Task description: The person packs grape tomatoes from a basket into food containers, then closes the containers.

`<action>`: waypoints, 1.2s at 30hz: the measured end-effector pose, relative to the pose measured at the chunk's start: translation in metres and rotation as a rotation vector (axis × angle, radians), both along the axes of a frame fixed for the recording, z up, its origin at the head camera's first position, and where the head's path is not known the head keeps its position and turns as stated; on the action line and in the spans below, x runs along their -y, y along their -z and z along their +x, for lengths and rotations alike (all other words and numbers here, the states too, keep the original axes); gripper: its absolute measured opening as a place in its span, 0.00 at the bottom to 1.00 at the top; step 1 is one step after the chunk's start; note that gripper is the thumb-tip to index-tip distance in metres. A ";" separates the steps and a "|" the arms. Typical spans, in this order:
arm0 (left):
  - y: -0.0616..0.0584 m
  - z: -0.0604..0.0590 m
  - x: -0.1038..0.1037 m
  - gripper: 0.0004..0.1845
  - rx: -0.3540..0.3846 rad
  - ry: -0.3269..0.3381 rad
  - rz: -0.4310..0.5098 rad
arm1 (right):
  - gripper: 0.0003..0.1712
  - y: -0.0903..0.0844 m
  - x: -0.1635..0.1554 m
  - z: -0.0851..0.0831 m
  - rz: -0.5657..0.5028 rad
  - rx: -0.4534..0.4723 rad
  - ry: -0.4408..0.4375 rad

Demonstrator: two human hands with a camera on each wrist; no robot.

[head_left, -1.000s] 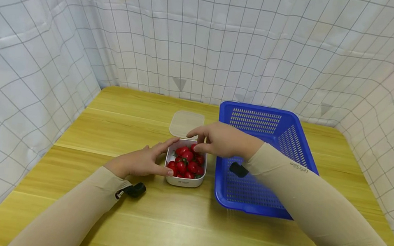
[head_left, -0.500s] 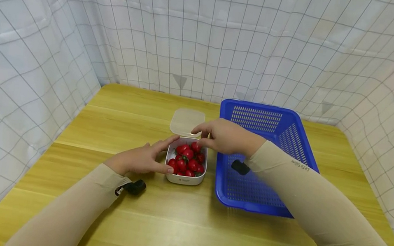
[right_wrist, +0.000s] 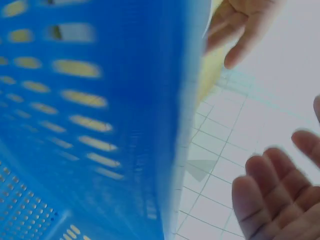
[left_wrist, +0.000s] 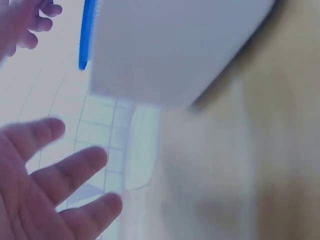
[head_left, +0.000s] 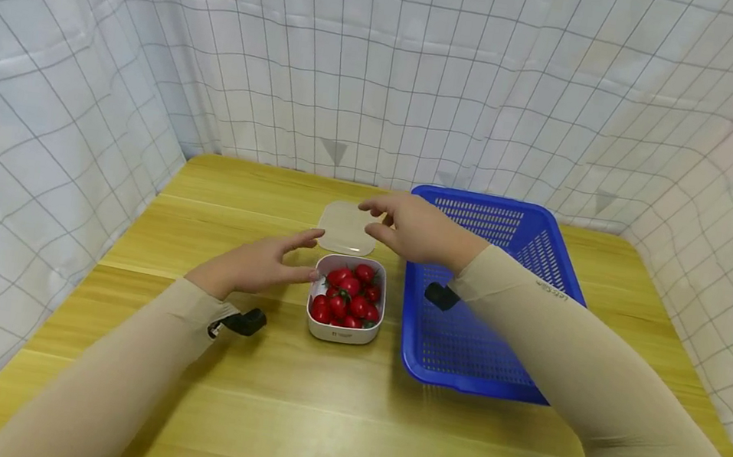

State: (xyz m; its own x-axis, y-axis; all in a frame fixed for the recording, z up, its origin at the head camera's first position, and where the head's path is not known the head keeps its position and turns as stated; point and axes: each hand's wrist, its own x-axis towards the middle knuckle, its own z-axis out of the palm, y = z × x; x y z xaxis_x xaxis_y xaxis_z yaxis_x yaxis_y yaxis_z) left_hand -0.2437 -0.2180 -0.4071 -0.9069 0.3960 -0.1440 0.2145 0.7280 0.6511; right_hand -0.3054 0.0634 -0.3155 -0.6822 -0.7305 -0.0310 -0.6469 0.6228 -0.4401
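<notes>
In the head view, a white square container [head_left: 341, 336] full of red cherry tomatoes [head_left: 349, 286] stands on the wooden table. Just left of its rim is my left hand [head_left: 256, 263], fingers spread, holding nothing; the left wrist view shows its relaxed fingers [left_wrist: 75, 175] beside the container's wall [left_wrist: 150, 55]. Behind the container lies a translucent flat lid [head_left: 341, 227]. Over the lid's right edge hovers my right hand [head_left: 418, 229], fingers loosely bent with nothing between them; in the right wrist view its fingers [right_wrist: 275, 185] are apart from the basket.
A large blue plastic basket [head_left: 411, 366] with slotted walls stands right of the container, under my right forearm. White grid-patterned curtains [head_left: 387, 69] enclose the wooden table [head_left: 286, 419] at the back and both sides.
My left hand has let go of the container and drawn back to the left. My right hand has moved up and away from the tomatoes toward the lid. The container stays in place.
</notes>
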 end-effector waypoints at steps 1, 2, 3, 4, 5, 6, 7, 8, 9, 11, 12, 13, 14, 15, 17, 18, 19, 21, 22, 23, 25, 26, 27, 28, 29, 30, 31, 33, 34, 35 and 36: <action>-0.002 -0.004 0.002 0.45 -0.023 -0.019 -0.013 | 0.26 -0.001 0.003 -0.003 -0.006 0.015 0.032; -0.004 -0.008 0.003 0.44 -0.040 -0.042 -0.028 | 0.27 -0.002 0.006 -0.005 -0.010 0.035 0.064; -0.006 -0.013 0.005 0.44 -0.052 -0.063 -0.044 | 0.28 -0.003 0.010 -0.008 -0.011 0.054 0.093; -0.008 -0.017 0.006 0.43 -0.061 -0.081 -0.060 | 0.30 -0.004 0.012 -0.012 -0.009 0.072 0.117; -0.009 -0.021 0.007 0.43 -0.065 -0.094 -0.077 | 0.31 -0.004 0.015 -0.015 -0.002 0.081 0.132; -0.010 -0.026 0.008 0.43 -0.067 -0.106 -0.098 | 0.33 -0.005 0.017 -0.019 0.018 0.082 0.139; -0.011 -0.031 0.009 0.43 -0.065 -0.112 -0.118 | 0.34 -0.005 0.019 -0.024 0.045 0.078 0.140; -0.011 -0.035 0.010 0.43 -0.061 -0.115 -0.140 | 0.36 -0.004 0.019 -0.028 0.079 0.071 0.137; -0.012 -0.040 0.011 0.44 -0.058 -0.115 -0.157 | 0.37 -0.004 0.020 -0.033 0.117 0.060 0.129; -0.011 -0.048 0.012 0.44 -0.048 -0.113 -0.186 | 0.38 -0.001 0.020 -0.041 0.196 0.034 0.103; -0.011 -0.052 0.013 0.44 -0.042 -0.110 -0.196 | 0.39 0.000 0.021 -0.044 0.233 0.026 0.092; -0.011 -0.055 0.014 0.45 -0.038 -0.106 -0.202 | 0.39 0.001 0.021 -0.048 0.266 0.019 0.084; -0.010 -0.059 0.015 0.45 -0.032 -0.105 -0.203 | 0.39 0.003 0.021 -0.050 0.297 0.011 0.074; -0.010 -0.062 0.016 0.45 -0.026 -0.105 -0.203 | 0.40 0.004 0.022 -0.053 0.323 0.006 0.065; -0.009 -0.068 0.018 0.45 -0.011 -0.102 -0.203 | 0.40 0.004 0.023 -0.056 0.364 0.002 0.052; -0.009 -0.070 0.018 0.45 -0.003 -0.099 -0.203 | 0.40 0.004 0.025 -0.056 0.376 0.002 0.048; -0.009 -0.072 0.019 0.45 0.004 -0.095 -0.203 | 0.41 0.003 0.026 -0.057 0.385 0.006 0.045; -0.008 -0.077 0.019 0.46 0.022 -0.092 -0.211 | 0.41 0.001 0.030 -0.058 0.392 0.016 0.036; -0.007 -0.079 0.018 0.46 0.029 -0.088 -0.218 | 0.41 0.000 0.031 -0.059 0.394 0.024 0.034; -0.007 -0.081 0.016 0.46 0.034 -0.083 -0.226 | 0.41 -0.001 0.033 -0.060 0.396 0.031 0.033; -0.005 -0.084 0.014 0.47 0.044 -0.079 -0.240 | 0.42 -0.004 0.034 -0.062 0.403 0.048 0.036; -0.004 -0.086 0.012 0.47 0.047 -0.073 -0.247 | 0.42 -0.005 0.035 -0.064 0.405 0.054 0.039; -0.003 -0.088 0.010 0.47 0.046 -0.064 -0.252 | 0.42 -0.007 0.035 -0.065 0.408 0.057 0.046; -0.002 -0.089 0.009 0.47 0.046 -0.057 -0.254 | 0.42 -0.010 0.035 -0.067 0.405 0.058 0.057; -0.002 -0.090 0.007 0.47 0.047 -0.051 -0.256 | 0.42 -0.013 0.036 -0.068 0.398 0.056 0.066; -0.001 -0.091 0.006 0.47 0.043 -0.041 -0.261 | 0.42 -0.016 0.037 -0.069 0.389 0.054 0.072; 0.000 -0.093 0.005 0.46 0.040 -0.029 -0.264 | 0.42 -0.019 0.038 -0.070 0.383 0.050 0.074; 0.002 -0.095 0.002 0.46 0.038 -0.005 -0.268 | 0.42 -0.023 0.041 -0.071 0.380 0.042 0.070; 0.003 -0.096 0.001 0.46 0.037 0.006 -0.271 | 0.41 -0.024 0.044 -0.072 0.384 0.038 0.062; 0.004 -0.097 -0.001 0.46 0.035 0.019 -0.275 | 0.41 -0.024 0.046 -0.074 0.391 0.035 0.050; 0.005 -0.098 -0.003 0.45 0.036 0.031 -0.279 | 0.40 -0.024 0.049 -0.076 0.402 0.032 0.038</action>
State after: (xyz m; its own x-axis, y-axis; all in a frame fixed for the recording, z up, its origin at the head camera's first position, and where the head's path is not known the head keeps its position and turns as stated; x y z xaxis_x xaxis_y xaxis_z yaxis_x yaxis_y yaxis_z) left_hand -0.3416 -0.2152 -0.4120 -0.8872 0.3641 -0.2833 0.2198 0.8735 0.4344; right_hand -0.3810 0.0140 -0.2919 -0.7028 -0.6299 -0.3306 -0.6097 0.7728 -0.1763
